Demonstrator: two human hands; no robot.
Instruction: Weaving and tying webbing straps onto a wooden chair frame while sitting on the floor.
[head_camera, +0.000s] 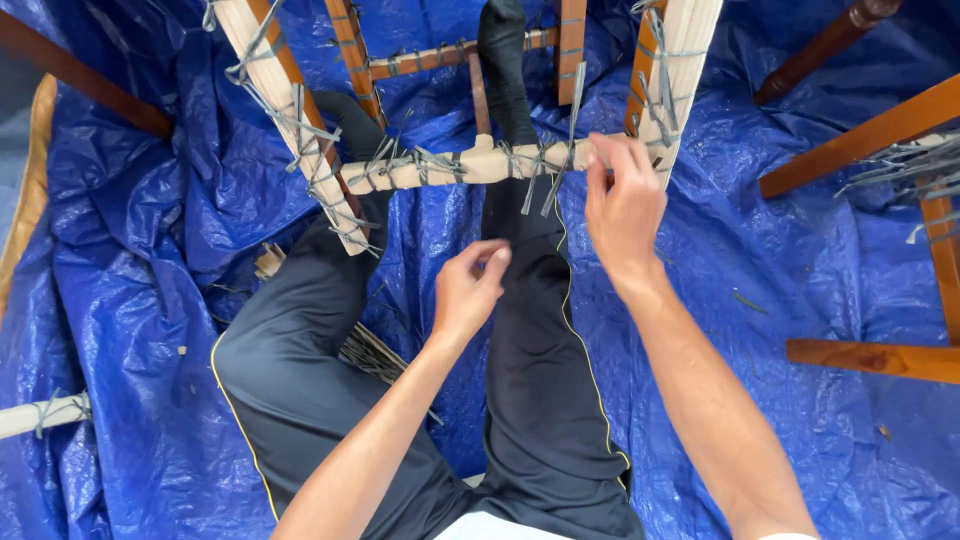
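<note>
— What does the right hand have?

— Its fingertips pinch closed at the right end of the pale wooden rail, where grey cane strands hang off it. Exactly which strand it holds, I cannot tell.

— And the left hand?

— Lower, just below the rail, over the black trouser leg; fingers curled narrow, thumb to fingertips, whether on a strand I cannot tell.

— How does the rail lie?

— Crosswise, long axis left to right, between two pale side rails wrapped in the same grey strands.

— Around it?

— A crumpled blue tarpaulin on the floor, and brown wooden chair legs at the right.
</note>
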